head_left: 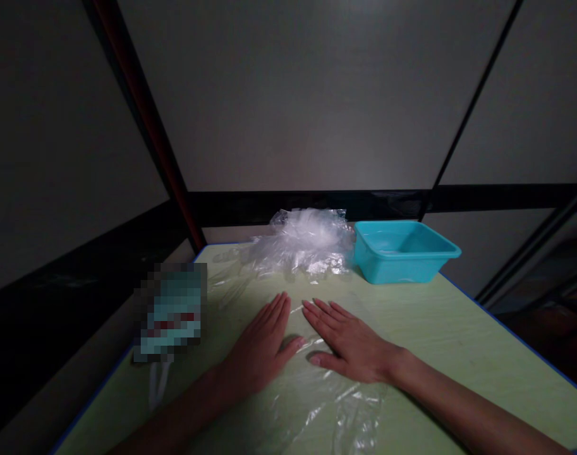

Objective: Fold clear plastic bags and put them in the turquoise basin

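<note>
A thin, see-through piece of plastic film (311, 414) lies spread on the pale green table, creased and shiny towards the near edge. My left hand (262, 347) rests flat on its left part, fingers stretched forward and thumb out to the right. Opposite it, my right hand (347, 341) lies palm down on the film, its fingers pointing forward and to the left. A narrow gap separates the two thumbs. Neither hand grips anything. Just beyond the fingertips is a crumpled heap of clear plastic pieces (307, 243), some with finger-like ends.
A turquoise plastic basin (402, 268) stands at the table's back right corner, beside the heap. On the left edge lies a blurred-out greenish item (172, 313) with white straps (159, 382) below it. The table (473, 373) has blue edging; panelled walls (307, 95) rise behind.
</note>
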### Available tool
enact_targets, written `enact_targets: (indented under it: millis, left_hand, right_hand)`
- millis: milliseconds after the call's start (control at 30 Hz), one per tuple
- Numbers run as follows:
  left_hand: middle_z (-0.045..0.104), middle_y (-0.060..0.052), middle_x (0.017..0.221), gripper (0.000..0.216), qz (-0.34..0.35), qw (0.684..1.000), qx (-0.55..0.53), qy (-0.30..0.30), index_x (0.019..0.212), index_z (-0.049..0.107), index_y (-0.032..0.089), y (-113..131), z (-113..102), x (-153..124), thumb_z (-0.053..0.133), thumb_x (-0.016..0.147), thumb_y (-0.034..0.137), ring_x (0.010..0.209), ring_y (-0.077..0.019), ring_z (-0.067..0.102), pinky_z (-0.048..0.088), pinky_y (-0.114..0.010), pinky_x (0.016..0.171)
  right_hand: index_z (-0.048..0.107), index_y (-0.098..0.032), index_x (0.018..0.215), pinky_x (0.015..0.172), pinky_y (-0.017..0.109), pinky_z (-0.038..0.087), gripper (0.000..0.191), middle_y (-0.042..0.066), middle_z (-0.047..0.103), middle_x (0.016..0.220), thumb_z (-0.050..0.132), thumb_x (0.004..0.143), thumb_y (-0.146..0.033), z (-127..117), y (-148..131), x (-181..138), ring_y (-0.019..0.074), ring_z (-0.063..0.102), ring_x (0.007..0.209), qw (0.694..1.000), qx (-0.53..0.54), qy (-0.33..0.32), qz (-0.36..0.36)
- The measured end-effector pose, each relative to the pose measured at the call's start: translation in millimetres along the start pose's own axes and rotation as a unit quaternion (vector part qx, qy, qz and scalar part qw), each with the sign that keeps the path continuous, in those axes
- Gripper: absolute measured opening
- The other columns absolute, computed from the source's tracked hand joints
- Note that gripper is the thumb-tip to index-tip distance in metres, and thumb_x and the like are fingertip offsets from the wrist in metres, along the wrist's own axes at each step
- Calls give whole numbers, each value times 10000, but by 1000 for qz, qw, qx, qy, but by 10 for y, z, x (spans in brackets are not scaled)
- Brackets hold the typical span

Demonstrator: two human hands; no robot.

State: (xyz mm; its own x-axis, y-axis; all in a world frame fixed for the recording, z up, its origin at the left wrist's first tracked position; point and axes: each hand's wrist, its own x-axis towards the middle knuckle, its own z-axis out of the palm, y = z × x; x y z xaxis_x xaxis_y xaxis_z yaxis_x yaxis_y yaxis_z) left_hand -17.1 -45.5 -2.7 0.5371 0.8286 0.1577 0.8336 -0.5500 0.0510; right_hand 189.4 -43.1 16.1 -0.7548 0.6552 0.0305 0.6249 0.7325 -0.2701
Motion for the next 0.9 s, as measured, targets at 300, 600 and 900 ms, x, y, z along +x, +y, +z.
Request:
enact_targets:
  millis: [300,600,900]
  left_hand:
    - [188,-194,1394,771,-3,1000,17,-25,1324,231,1,-100,-13,28,300,815,576,1292,-275,130,205,-404,1037]
    - [139,-162,1414,736,-7,998,-32,-56,1337,203,20,-135,-107,47,267,836,556,1302,-251,96,179,-392,1045]
    - [183,-131,1412,709,-18,999,-18,-35,1339,223,67,-155,-63,49,287,830,555,1303,-238,112,184,-386,1043]
  right_hand:
    - [128,-142,1378,1058,402,107,734,89,143,1424,296,824,-594,-43,2,10,222,86,1306,1000,18,-1,23]
    - [105,-129,1376,1058,408,74,748,93,59,1429,201,825,-625,-109,294,-79,215,35,1308,993,20,-15,116]
    - [94,-133,1378,1057,398,65,773,88,27,1432,199,809,-646,-85,445,-91,224,3,1307,991,30,-18,133]
